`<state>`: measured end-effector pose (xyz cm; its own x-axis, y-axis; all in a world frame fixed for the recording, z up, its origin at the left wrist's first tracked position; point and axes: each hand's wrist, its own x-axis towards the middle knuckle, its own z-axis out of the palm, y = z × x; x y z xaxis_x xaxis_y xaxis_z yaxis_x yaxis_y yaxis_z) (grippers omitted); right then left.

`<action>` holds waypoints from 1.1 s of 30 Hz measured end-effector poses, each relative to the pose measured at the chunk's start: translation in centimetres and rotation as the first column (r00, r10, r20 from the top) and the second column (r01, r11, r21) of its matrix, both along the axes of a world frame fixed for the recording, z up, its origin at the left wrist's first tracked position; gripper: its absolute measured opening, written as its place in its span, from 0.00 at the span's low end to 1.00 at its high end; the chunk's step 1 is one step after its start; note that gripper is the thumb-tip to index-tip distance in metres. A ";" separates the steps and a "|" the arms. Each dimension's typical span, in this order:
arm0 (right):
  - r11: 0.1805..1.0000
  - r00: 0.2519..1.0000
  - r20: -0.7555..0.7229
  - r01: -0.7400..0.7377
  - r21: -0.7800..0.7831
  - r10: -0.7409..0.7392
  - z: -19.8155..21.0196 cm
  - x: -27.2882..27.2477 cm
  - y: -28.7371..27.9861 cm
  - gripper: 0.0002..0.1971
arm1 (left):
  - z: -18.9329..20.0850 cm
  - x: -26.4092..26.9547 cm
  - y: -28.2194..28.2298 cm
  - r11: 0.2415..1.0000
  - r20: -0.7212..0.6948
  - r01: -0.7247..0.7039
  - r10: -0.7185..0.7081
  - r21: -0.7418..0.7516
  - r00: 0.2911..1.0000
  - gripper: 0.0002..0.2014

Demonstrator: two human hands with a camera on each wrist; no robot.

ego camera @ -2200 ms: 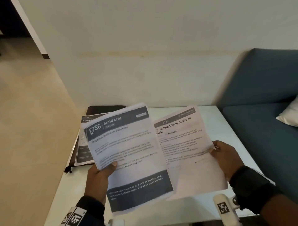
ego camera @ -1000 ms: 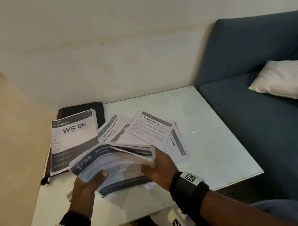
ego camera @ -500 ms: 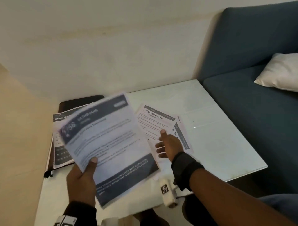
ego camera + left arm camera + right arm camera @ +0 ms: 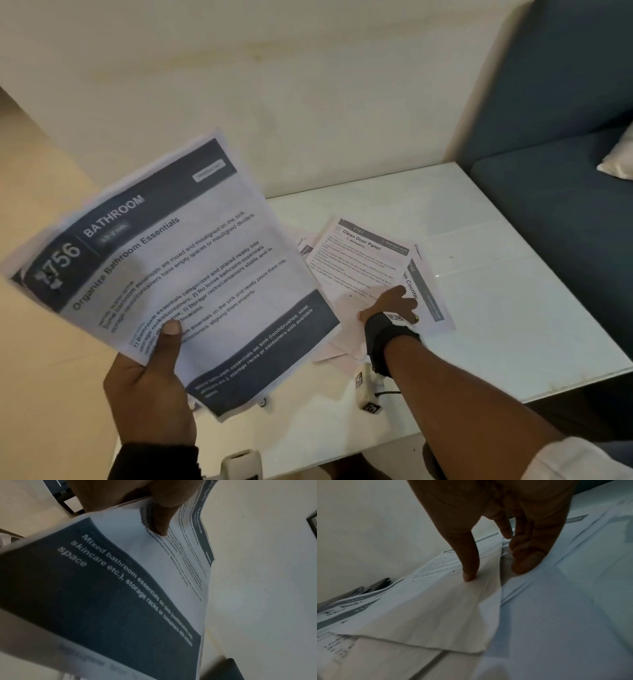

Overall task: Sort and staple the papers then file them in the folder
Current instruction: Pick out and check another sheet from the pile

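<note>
right hand (image 4: pixel 388 306) has dropped onto table papers (image 4: pixel 363 260); left hand (image 4: pixel 150 387) grips bathroom sheet (image 4: pixel 178 260).

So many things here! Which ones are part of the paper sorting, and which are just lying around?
Part of the job:
- Bathroom sheets, held up by the left hand
- Clean Door Panel sheet on the table, under the right hand
- other loose sheets beneath it

Just lying about:
- blue sofa
- white cushion

Left hand (image 4: pixel 150 387) gripping, right hand (image 4: pixel 388 306) pressing down.

black wristband (image 4: pixel 388 334), white sleeve (image 4: pixel 579 460)
</note>
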<state>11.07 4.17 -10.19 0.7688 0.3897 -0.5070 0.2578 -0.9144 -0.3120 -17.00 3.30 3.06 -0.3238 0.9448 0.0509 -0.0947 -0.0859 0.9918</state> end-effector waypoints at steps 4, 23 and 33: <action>1.000 1.000 -0.017 -0.016 0.021 0.017 -0.2 -0.1 0.1 0.44 | 0.0 -0.3 0.2 0.999 0.027 0.002 -0.003 0.032 1.000 0.18; 0.719 0.968 -0.064 -0.136 0.681 0.244 9.1 6.2 -6.3 0.15 | -1.5 -0.3 0.8 0.981 0.077 0.162 -0.155 -0.102 0.985 0.21; 0.604 0.788 -0.360 -0.020 0.797 0.500 15.2 2.5 -10.5 0.16 | -1.4 2.3 -1.3 0.880 0.097 0.391 -0.379 -0.268 0.920 0.09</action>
